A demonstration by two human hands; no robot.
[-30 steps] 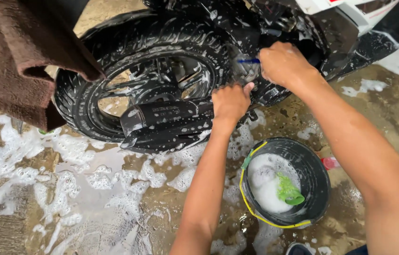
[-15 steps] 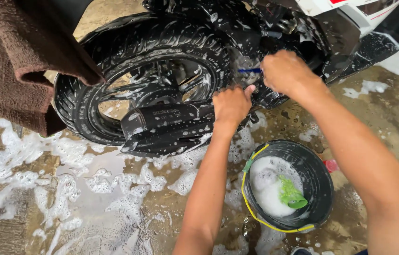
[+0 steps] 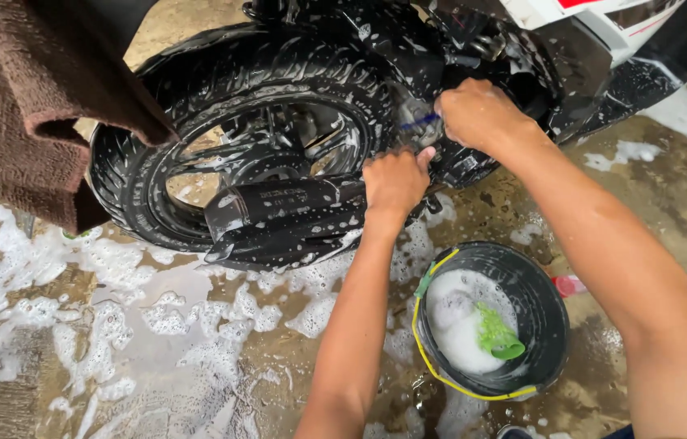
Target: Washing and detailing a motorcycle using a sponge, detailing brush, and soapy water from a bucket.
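- Beside the soapy rear wheel of a black motorcycle, the right hand was clenched round a blue-handled brush; only a short stub of the handle showed, the bristle end hidden against the engine casing.
- Brush's long axis ran roughly level, pointing leftward from the fist toward the wheel hub side.
- Left hand was closed on the front end of the black exhaust muffler, just below and left of the right hand; thumb tip nearly touching the casing. The two hands were near each other but apart.
- Right hand was the one on the brush; the left only gripped the muffler.
- Ground: wet concrete floor, brownish, with foam patches spread left of the arms.
- Black bucket with a yellow rim band stood between the forearms, holding suds and a green scoop.
- Brown towel hung at upper left, near the tyre; contact could not be told.
- White fairing panel at upper right.
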